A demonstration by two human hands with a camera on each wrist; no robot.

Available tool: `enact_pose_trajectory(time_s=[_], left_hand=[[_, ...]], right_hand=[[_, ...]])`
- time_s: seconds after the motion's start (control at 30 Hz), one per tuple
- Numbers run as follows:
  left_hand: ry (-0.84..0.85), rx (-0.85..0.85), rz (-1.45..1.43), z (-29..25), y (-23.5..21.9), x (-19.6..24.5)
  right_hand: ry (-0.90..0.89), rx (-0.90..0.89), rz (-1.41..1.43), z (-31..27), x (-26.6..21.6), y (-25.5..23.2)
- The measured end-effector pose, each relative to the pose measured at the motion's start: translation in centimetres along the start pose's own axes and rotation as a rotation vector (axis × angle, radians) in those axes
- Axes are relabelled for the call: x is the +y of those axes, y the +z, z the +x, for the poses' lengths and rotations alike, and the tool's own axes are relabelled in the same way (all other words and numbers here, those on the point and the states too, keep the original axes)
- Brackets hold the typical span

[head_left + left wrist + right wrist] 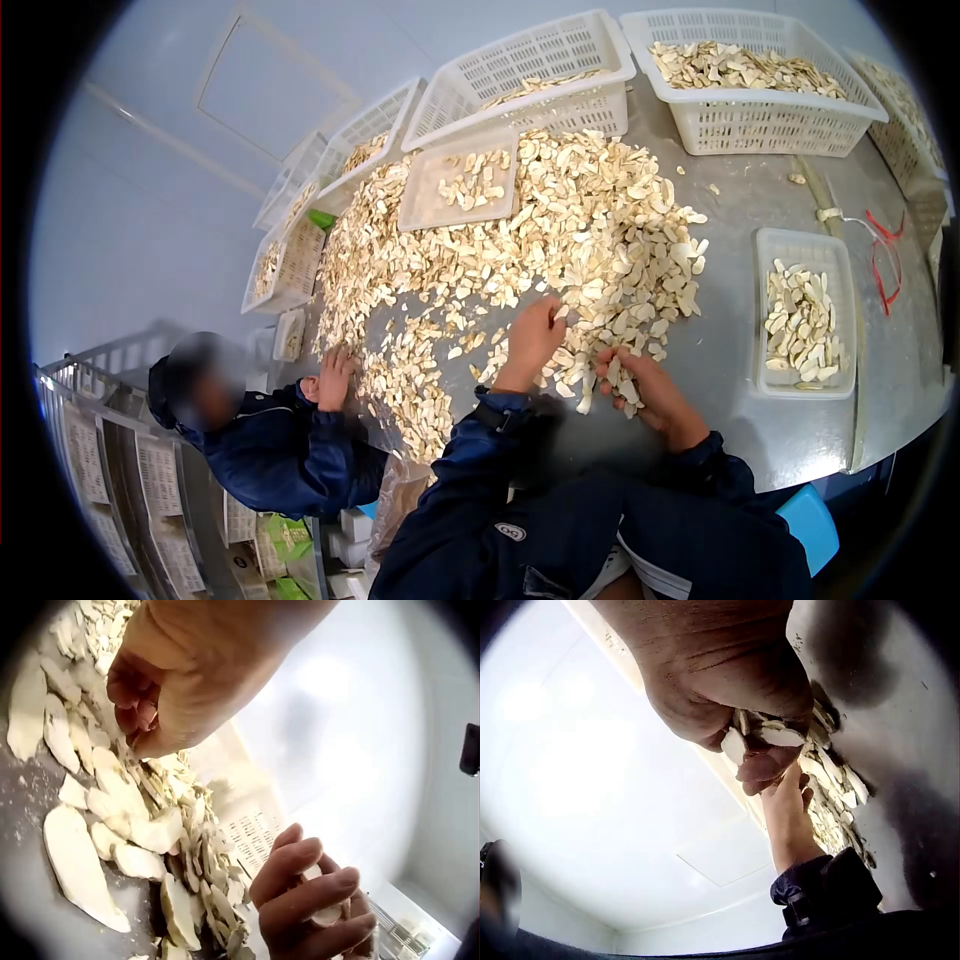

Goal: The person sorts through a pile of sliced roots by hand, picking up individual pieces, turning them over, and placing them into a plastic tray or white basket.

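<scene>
Pale dried slices [600,210] lie in a wide heap on the grey metal table. My left hand [535,340] is at the heap's near edge, fingers curled; in the left wrist view its fingertips [142,712] meet just above the slices, and whether they pinch one is hidden. Right of it, my right hand [650,390] holds several slices in its curled fingers; they show between palm and fingers in the right wrist view [765,739]. A clear tray [765,385] with slices stands to the right, and another tray [415,205] rests on the heap.
White perforated baskets [770,125] with slices line the far edge. Red and white cords [885,260] lie at the right. Another person [270,450] in dark blue works at the heap's left side. A blue stool [810,525] stands at lower right, a rack [130,460] at lower left.
</scene>
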State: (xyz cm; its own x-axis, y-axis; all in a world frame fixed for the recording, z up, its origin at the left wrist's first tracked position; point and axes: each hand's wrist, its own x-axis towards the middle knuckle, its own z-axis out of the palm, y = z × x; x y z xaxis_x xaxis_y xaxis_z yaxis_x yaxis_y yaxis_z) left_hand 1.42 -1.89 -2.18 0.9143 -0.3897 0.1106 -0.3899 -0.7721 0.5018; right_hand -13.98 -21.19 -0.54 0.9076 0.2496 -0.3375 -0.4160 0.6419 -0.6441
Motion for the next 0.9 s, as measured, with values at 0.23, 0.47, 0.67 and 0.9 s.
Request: enact_pose_trajectory(time_s=[0.23,0.47,0.67,0.9], left_hand=[[-0.056,-0.422,-0.82,-0.7,-4.3,1.9],[0.301,0.076,-0.013,2.3,-0.1,0.8],[0.237,0.035,0.039,2.2,0.0,0.9],[0.402,0.124,0.072,2.1,0.2,1.8]], right_hand=[[0.03,0.081,0.023,-0.1,-0.6,1.0],[0.08,-0.022,-0.026,0.3,0.4,-0.3],[0.112,0.008,0.026,-0.2,0.0,0.3],[0.083,-0.036,0.03,-0.4,-0.1,0.2]])
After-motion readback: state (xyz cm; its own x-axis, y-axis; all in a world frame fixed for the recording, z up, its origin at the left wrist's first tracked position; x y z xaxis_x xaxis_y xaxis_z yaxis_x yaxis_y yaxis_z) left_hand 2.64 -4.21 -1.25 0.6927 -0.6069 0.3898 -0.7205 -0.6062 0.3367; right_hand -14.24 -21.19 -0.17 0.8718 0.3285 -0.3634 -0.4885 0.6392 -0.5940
